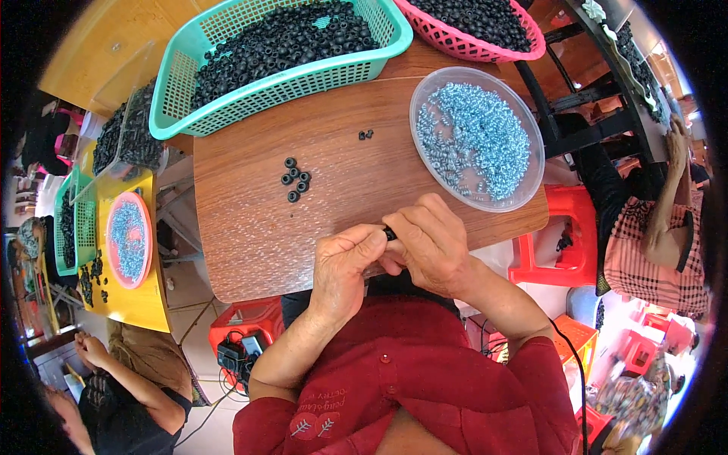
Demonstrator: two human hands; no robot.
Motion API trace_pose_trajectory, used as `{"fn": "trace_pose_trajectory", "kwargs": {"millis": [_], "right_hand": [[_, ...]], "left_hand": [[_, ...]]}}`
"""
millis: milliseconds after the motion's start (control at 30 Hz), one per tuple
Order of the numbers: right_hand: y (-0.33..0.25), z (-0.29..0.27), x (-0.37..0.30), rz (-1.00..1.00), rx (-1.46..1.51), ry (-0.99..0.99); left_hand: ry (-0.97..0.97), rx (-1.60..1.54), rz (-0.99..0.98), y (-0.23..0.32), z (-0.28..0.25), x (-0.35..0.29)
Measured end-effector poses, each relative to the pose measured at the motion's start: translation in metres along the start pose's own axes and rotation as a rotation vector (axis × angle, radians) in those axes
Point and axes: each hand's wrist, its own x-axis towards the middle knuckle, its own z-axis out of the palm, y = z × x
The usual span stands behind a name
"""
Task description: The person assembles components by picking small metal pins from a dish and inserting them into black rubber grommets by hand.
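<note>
My left hand (345, 265) and my right hand (436, 246) meet over the near edge of the wooden table (250, 167). Both are closed, thumbs and fingertips pinching a small black part (390, 233) between them. Most of that part is hidden by the fingers. Farther up the tabletop lie several round black parts with holes (294, 179) in a loose cluster. Two smaller black pieces (365, 135) rest beyond them. To the right of these, a clear round tub (416, 114) holds many small pale-blue coiled pieces that look like springs.
A turquoise basket (280, 83) and a pink basket (485, 51), both full of black parts, stand at the far side. Red stools (557, 235) are at the right. Co-workers sit left and right; a yellow table (144, 303) with a pink-rimmed tub (145, 262) is at left.
</note>
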Motion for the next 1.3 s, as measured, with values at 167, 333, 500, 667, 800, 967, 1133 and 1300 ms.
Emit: {"fn": "trace_pose_trajectory", "kwargs": {"millis": [167,333,500,667,800,967,1133,1300], "right_hand": [[0.003,0.005,-0.002,0.006,0.068,0.029],[0.004,0.01,-0.004,-0.02,0.081,0.042],[0.004,0.011,-0.002,0.043,0.117,0.112],[0.008,0.004,0.0,0.039,0.101,0.108],[0.027,-0.033,0.017,0.026,-0.114,0.095],[0.093,-0.087,0.063,0.039,-0.393,0.196],[0.176,-0.111,0.095,0.337,-0.482,0.213],[0.231,-0.116,0.096,0.463,-0.716,0.041]], "left_hand": [[0.044,-0.066,-0.003,-0.002,0.002,0.0],[0.067,-0.135,-0.018,-0.002,0.0,0.0],[0.105,-0.175,-0.032,0.003,0.006,0.001],[0.06,-0.034,0.045,0.005,0.004,0.005],[0.216,0.397,0.265,0.013,-0.002,0.023],[0.336,0.973,0.529,0.029,-0.015,0.072],[0.348,1.487,0.736,0.032,-0.016,0.113],[0.257,1.748,0.952,0.017,-0.012,0.14]]}}
